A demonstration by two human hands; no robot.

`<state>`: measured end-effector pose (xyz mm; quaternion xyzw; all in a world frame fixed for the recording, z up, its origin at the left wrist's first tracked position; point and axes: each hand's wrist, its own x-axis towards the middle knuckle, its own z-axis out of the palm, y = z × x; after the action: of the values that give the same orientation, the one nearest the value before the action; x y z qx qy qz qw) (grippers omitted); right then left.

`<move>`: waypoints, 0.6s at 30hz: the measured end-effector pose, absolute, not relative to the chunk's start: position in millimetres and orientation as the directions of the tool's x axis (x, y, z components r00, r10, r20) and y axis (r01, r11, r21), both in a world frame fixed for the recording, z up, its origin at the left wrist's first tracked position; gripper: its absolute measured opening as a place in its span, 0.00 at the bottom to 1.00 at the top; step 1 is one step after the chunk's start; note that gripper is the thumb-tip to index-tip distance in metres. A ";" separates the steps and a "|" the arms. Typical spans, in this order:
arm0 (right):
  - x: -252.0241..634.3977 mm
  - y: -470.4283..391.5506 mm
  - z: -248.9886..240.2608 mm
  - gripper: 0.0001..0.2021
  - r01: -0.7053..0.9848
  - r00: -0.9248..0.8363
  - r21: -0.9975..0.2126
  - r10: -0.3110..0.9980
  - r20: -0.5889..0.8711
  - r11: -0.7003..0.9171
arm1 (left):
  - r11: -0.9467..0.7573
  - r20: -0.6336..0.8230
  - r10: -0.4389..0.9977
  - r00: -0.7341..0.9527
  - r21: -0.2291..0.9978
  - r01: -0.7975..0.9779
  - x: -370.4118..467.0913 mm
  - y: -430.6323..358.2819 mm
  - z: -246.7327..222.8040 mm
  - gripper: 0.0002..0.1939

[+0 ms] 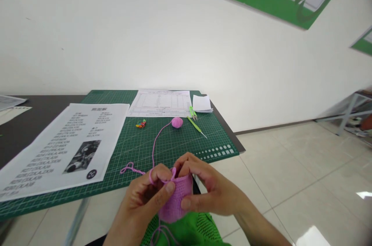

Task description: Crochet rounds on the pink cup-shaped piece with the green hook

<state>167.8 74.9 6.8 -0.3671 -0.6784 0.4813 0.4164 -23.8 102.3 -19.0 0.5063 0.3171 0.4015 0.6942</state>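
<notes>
Crochet piece (181, 193): held above my lap (188, 228), just off the near edge of the mat (174, 143). Rim faces up; long axis near upright, top leaning slightly right. My left hand (147, 195) pinches the rim; my right hand (216, 191) is clamped on the wall, thumb outside, fingers at the rim. Form is cup-like; contents cannot be seen. Yarn (153, 155) runs from my left hand to the ball (177, 122) on the mat. Hook (197, 127) lies right of the ball.

Pink crochet piece (178, 201) between left grip (136, 203) and right grip (217, 191), yarn ball (177, 122) on green mat (139, 143) beyond
</notes>
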 end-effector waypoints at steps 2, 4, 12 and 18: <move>166.7 75.7 1.9 0.15 0.054 -0.370 -0.968 0.906 0.208 0.244 | 0.097 0.010 0.878 0.478 0.975 -0.198 -27.2 103.9 -19.8 0.09; 167.6 77.2 -2.1 0.16 0.009 -0.378 -0.980 0.908 0.181 0.199 | 0.043 0.035 0.882 0.470 0.987 -0.155 -33.6 105.6 -17.9 0.04; 160.7 68.4 3.0 0.09 0.015 -0.479 -0.989 0.869 0.125 0.150 | -0.073 0.038 0.850 0.526 0.996 0.047 -62.9 117.7 12.5 0.08; 151.6 59.0 2.0 0.09 0.028 -0.415 -0.999 0.909 -0.042 -0.033 | -0.012 0.038 0.844 0.535 0.999 -0.051 -61.8 117.7 17.6 0.21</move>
<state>151.6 59.0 2.0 -0.3969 -0.5905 0.5991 0.3674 -61.8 117.7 17.6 0.6145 0.3226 0.3586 0.6243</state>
